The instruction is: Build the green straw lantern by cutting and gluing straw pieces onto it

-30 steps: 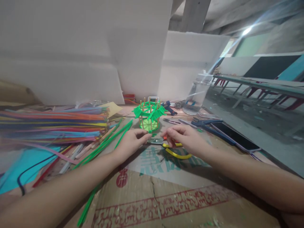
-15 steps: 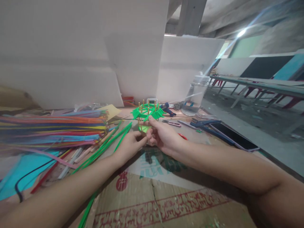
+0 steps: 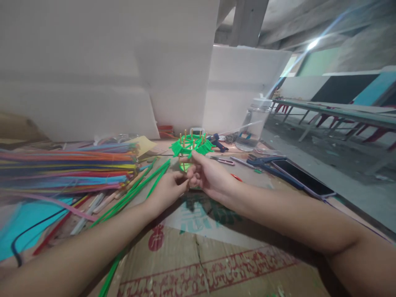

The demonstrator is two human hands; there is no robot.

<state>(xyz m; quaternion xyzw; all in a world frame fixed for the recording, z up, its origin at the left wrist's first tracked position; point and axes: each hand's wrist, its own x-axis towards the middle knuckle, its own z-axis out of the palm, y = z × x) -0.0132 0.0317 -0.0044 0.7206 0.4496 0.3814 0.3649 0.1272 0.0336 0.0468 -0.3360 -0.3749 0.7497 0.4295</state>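
A small green model (image 3: pixel 186 152) made of pipe cleaners and upright wooden sticks, with a flared roof-like rim, stands at the middle of the table. My right hand (image 3: pixel 210 175) is just in front of it and hides its near lower part. The thumb tip overlaps the green rim; the other fingers are curled, and what they hold is hidden. My left hand (image 3: pixel 170 185) is closed in a pinch, its fingertips meeting the right fingers; anything between them is too small to make out. Long green pipe cleaners (image 3: pixel 133 194) lie beside and under my left forearm.
Bundled coloured pipe cleaners (image 3: pixel 68 167) fill the left side. On the right lie small snips (image 3: pixel 223 160), a pen (image 3: pixel 243 162), blue-handled pliers (image 3: pixel 262 165) and a phone (image 3: pixel 303 177). Behind are a glue gun (image 3: pixel 219 143) and a water bottle (image 3: pixel 253 126). Cardboard (image 3: pixel 173 264) covers the table.
The view has shifted very slightly. My curled right fingers have moved a little beside the left fingertips; both hands otherwise stay in front of the green model.
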